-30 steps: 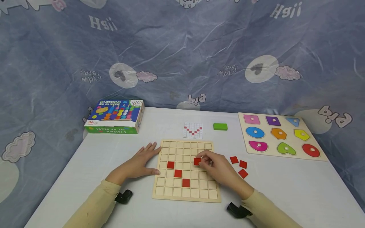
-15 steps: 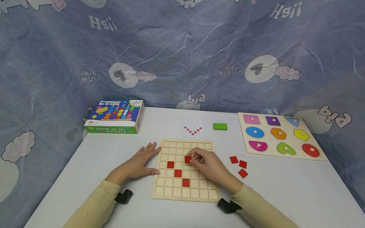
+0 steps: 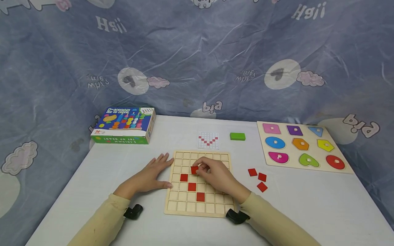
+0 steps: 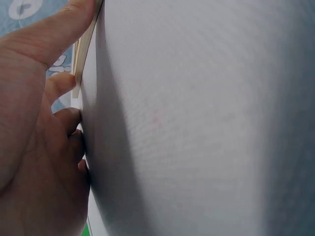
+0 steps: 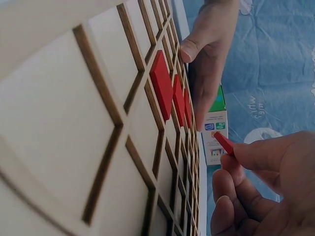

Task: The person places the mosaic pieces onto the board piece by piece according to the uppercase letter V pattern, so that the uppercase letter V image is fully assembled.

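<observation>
My right hand (image 3: 217,173) pinches a red square tile (image 3: 194,169) between thumb and fingertips, over the upper middle of the wooden grid board (image 3: 201,207). In the right wrist view, that pinched tile (image 5: 225,143) stands apart from the board's surface. Three more red tiles lie in the board's cells in a diagonal: one on the left (image 3: 183,177), one in the middle (image 3: 192,187) and one lower down (image 3: 200,196). At the board's left edge, my left hand (image 3: 149,177) rests with fingers spread; in the left wrist view its thumb (image 4: 64,24) touches the board's side.
Three loose red tiles (image 3: 262,177) lie right of the board. Behind it are a small pattern card (image 3: 208,140) with a red V and a green block (image 3: 237,136). A colourful box (image 3: 123,126) stands back left, a shape puzzle board (image 3: 293,164) back right.
My right hand has moved left across the board with the pinched red tile, toward the leftmost placed tile. My left hand has stayed in place.
</observation>
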`<state>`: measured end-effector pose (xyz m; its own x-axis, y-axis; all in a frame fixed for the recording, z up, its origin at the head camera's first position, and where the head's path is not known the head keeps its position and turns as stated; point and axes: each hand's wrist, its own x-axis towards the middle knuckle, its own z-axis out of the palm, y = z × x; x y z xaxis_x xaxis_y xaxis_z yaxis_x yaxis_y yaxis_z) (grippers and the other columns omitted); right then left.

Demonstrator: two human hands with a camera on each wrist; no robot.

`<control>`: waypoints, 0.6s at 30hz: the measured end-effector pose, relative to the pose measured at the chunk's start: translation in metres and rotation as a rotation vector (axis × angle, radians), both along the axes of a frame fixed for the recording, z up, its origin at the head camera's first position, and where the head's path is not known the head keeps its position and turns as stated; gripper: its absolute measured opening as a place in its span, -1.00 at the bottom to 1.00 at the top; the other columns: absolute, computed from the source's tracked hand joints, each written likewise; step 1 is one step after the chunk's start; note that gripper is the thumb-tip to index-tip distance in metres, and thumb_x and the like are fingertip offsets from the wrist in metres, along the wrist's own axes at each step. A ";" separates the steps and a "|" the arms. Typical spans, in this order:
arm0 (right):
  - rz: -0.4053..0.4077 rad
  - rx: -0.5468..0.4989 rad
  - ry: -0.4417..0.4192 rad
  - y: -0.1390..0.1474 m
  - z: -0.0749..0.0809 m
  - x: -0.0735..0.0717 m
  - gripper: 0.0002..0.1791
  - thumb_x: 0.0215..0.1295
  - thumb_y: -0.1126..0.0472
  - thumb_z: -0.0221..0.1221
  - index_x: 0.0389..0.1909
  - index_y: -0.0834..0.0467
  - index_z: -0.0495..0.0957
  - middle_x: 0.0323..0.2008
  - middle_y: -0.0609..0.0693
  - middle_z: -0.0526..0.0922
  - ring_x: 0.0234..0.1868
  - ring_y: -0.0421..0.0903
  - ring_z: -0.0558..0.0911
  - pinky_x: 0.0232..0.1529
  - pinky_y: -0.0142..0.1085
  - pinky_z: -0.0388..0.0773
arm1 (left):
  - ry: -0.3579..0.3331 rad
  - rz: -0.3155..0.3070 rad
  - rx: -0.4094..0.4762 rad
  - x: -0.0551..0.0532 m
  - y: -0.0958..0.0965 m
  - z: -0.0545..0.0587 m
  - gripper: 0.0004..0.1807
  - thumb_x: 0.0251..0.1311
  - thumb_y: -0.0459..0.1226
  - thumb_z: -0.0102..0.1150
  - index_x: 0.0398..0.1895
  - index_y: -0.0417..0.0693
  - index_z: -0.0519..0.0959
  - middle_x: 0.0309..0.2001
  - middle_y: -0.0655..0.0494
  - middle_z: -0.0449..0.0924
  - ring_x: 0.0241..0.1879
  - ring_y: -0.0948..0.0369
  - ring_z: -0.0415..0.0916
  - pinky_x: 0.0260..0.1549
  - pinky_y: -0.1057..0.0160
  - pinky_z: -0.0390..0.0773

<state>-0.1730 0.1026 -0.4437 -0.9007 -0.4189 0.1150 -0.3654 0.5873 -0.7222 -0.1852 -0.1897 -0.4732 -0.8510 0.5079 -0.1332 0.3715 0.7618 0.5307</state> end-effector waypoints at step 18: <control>0.053 0.046 -0.022 -0.030 -0.005 -0.015 -0.83 0.41 0.17 0.27 -0.03 -0.06 0.65 -0.45 -0.27 0.60 -0.44 -0.27 0.54 -0.33 -0.36 0.53 | 0.004 -0.003 0.002 0.000 0.000 0.002 0.13 0.03 0.25 0.42 0.62 0.04 0.15 0.63 -0.10 -0.12 0.61 -0.09 -0.26 0.55 -0.16 -0.24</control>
